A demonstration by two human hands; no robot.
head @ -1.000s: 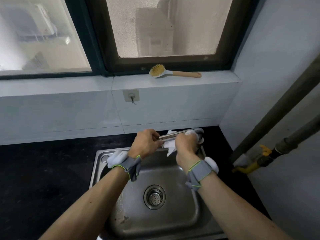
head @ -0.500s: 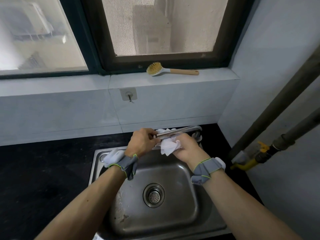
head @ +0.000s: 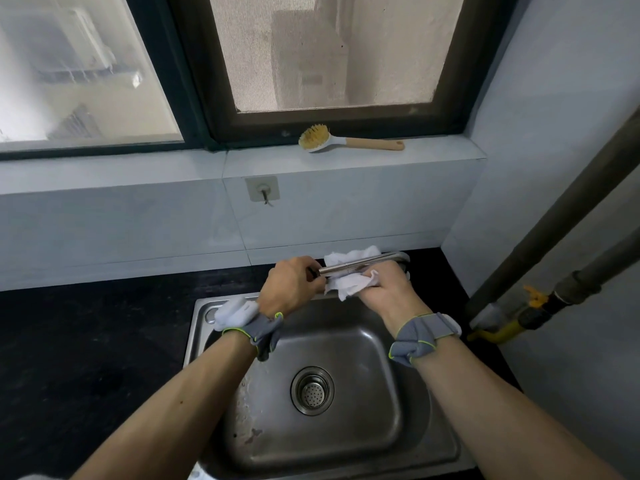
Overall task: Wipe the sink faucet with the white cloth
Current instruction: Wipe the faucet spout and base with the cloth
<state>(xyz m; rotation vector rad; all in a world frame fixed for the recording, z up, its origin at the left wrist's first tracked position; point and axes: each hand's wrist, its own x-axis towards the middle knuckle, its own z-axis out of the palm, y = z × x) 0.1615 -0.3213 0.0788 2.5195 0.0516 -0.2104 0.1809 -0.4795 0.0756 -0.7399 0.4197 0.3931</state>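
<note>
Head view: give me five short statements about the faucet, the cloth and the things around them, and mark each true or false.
1. The right hand holds the white cloth against the faucet spout. True.
2. The left hand rests flat on the counter. False: it grips the end of the spout.
3. A scrub brush lies on the window ledge. True.
4. The brush lies in the sink. False: the basin holds only its drain strainer.
5. Water runs from the spout. False: no stream shows.

A home kitchen: steel sink (head: 420,441), dark counter (head: 86,341), dish brush (head: 341,142) on windowsill (head: 433,155).
</note>
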